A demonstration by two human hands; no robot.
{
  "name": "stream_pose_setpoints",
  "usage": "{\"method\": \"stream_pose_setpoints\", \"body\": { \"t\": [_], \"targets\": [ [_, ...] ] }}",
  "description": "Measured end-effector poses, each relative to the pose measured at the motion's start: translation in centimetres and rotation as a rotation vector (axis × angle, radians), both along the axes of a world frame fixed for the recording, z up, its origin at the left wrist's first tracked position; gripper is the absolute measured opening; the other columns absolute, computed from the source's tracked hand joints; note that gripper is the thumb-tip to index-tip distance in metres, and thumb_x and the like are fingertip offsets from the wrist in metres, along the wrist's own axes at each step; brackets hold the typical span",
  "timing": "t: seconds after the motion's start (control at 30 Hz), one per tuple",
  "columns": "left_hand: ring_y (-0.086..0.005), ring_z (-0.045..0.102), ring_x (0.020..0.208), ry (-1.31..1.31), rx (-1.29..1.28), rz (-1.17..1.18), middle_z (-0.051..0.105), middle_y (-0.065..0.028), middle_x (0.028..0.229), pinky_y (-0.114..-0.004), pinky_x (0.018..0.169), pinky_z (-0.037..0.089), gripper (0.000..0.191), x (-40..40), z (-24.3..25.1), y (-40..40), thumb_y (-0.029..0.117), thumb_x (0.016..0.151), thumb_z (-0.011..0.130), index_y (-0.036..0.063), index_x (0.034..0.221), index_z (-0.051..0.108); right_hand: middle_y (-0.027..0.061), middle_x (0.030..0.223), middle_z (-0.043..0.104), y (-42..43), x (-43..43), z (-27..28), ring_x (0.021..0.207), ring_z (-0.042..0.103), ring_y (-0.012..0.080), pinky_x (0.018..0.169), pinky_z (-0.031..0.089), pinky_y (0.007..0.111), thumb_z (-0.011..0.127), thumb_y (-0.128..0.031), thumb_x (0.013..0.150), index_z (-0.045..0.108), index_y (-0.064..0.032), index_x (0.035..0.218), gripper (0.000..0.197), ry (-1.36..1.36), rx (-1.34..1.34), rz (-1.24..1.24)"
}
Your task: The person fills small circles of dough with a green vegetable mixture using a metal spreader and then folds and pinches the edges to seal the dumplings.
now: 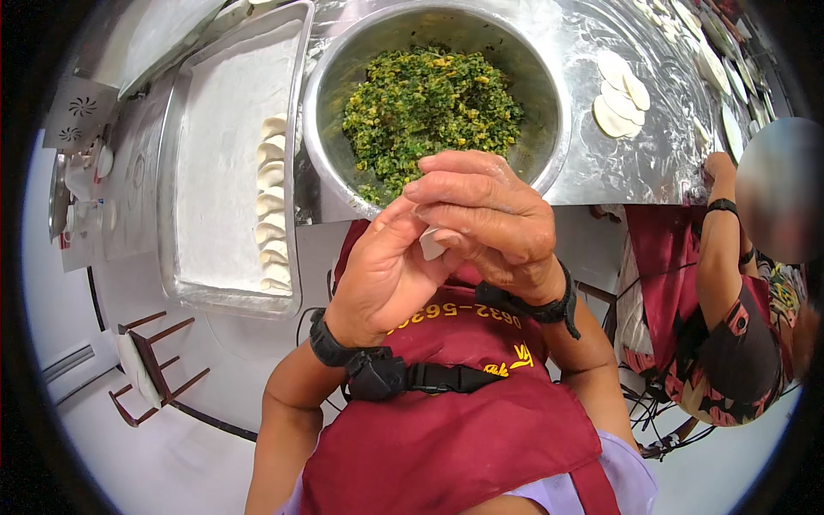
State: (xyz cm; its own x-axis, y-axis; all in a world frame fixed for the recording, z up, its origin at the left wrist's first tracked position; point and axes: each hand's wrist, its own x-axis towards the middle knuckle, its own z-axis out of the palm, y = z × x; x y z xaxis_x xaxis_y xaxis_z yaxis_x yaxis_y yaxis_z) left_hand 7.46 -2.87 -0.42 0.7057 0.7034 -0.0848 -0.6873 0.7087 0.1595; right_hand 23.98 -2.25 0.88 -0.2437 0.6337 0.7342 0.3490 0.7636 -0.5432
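Note:
My left hand and my right hand meet at the near rim of a steel bowl. Between them they grip a piece of white dough, mostly covered by the fingers, so its full shape is hidden. Chopped green and yellow filling is heaped in the steel mixing bowl. To the left, a row of folded dumplings lines the right side of a flour-dusted metal tray. Several flat round dough wrappers lie overlapping to the right of the bowl.
A floured steel table carries the bowl. At the right, a co-worker stands with a hand at the table, near more dough wrappers. A wooden stool stands on the floor at lower left. Cables hang at lower right.

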Motion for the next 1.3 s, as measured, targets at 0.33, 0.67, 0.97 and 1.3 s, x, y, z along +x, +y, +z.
{"method": "stream_pose_setpoints", "body": {
  "t": [0.33,0.67,0.97,1.3],
  "targets": [
    [-0.0199,0.052,0.114,0.078,-0.046,-0.050,0.054,-0.0065,0.122,-0.038,0.095,0.046,0.032,0.0,-0.1,-0.1,0.017,0.098,0.046,0.0068,0.128,0.048,0.0140,0.113,0.063,-0.2,0.3,0.1,0.100,0.060,0.0319,0.085,0.047,0.037,0.072,-0.007,0.073,0.066,-0.0012,0.094,0.023,0.087,-0.056,0.068],
    [-0.0166,0.051,0.113,0.130,-0.075,-0.058,0.052,-0.0044,0.123,-0.037,0.096,0.045,0.032,-0.3,-0.4,0.2,0.017,0.097,0.046,0.0075,0.127,0.048,0.0138,0.109,0.064,-0.9,-0.7,-0.2,0.098,0.062,0.0316,0.083,0.048,0.039,0.072,-0.009,0.072,0.066,-0.0016,0.092,0.022,0.281,-0.249,-0.010],
    [-0.0159,0.052,0.112,0.160,-0.123,-0.063,0.055,-0.0044,0.120,-0.035,0.093,0.048,0.026,-0.2,-0.2,0.1,0.019,0.098,0.048,0.0080,0.121,0.052,0.0167,0.116,0.061,-0.6,0.0,-0.4,0.101,0.060,0.0310,0.085,0.048,0.038,0.070,-0.008,0.075,0.066,0.0002,0.095,0.023,0.083,-0.131,0.075],
    [-0.0169,0.055,0.105,0.085,-0.121,-0.114,0.056,-0.0067,0.117,-0.032,0.090,0.048,0.033,-0.3,0.3,0.3,0.022,0.097,0.050,0.0026,0.124,0.050,0.0182,0.124,0.056,-1.6,0.1,0.1,0.105,0.059,0.0303,0.087,0.047,0.037,0.070,-0.010,0.077,0.067,-0.0005,0.100,0.025,0.188,-0.364,0.133]
  ]
}}
